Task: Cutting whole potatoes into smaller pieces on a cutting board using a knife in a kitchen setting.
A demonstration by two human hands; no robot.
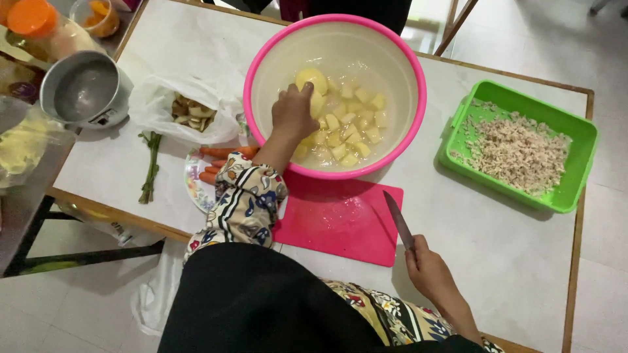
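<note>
Whole peeled potato (310,80) sits in the pink basin (261,59) among cut potato cubes (353,131) in water; left hand (292,112) reaches in, fingers closing over it, grip not fully visible. Likely wet, slick, firm and fairly heavy; best cupped round its middle. Right hand (428,268) clamped on a knife (398,221), blade over the red cutting board (340,219). White table (497,248) is crowded: green tray (575,140) of shredded bits, carrots (219,160) on a plate, bag of peelings (190,111). Pale tiled floor around.
</note>
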